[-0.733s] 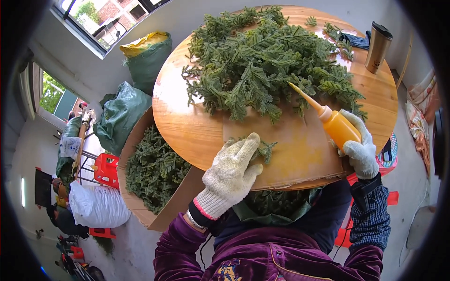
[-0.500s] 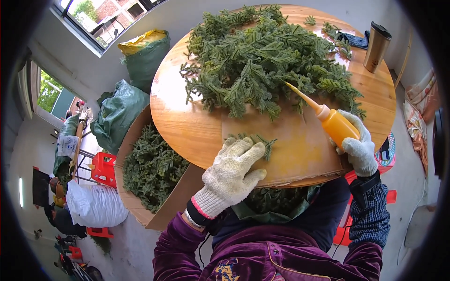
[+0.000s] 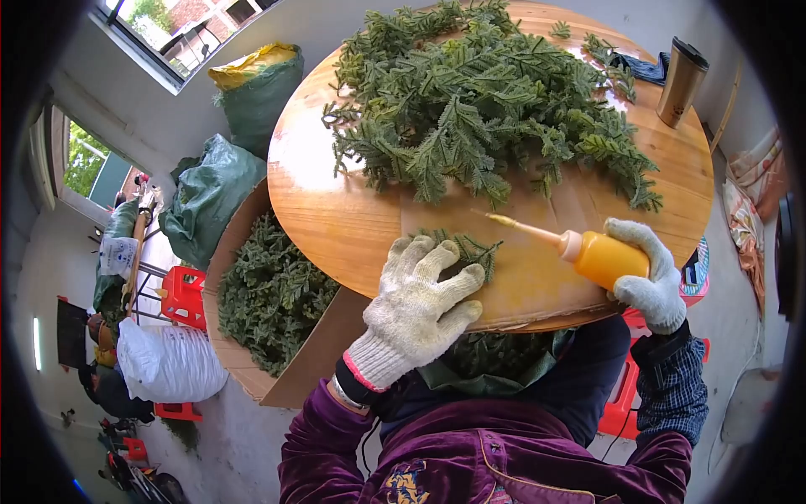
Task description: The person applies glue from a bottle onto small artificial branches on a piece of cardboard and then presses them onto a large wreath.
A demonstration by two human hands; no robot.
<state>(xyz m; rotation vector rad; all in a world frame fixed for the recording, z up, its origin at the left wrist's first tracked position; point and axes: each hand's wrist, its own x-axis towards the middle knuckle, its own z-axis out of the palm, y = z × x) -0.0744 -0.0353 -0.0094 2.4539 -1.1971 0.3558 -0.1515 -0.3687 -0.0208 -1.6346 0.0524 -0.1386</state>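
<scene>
My left hand (image 3: 422, 296), in a cream knitted glove, lies on the near part of the table with its fingers spread over a small green fir sprig (image 3: 478, 252). Part of that sprig is hidden beneath the fingers. My right hand (image 3: 655, 277), gloved in pale grey, is wrapped round an orange squeeze bottle (image 3: 611, 259). The bottle is tilted nearly level, and its long thin nozzle points left, above the sprig's tip. Under both is a sheet of brown cardboard (image 3: 537, 294) with yellowish stains.
A big heap of fir sprigs (image 3: 478, 101) covers the far part of the round wooden table (image 3: 306, 168). A metal tumbler (image 3: 682, 84) stands at the right edge beside a dark cloth (image 3: 642, 69). On the left, a cardboard box (image 3: 290, 357) holds more greenery, near green sacks (image 3: 214, 197) and red stools (image 3: 185, 296).
The bottle has swung from tilted up to nearly level, its nozzle coming down and left toward the sprig. My left hand's fingers have spread a little over the sprig.
</scene>
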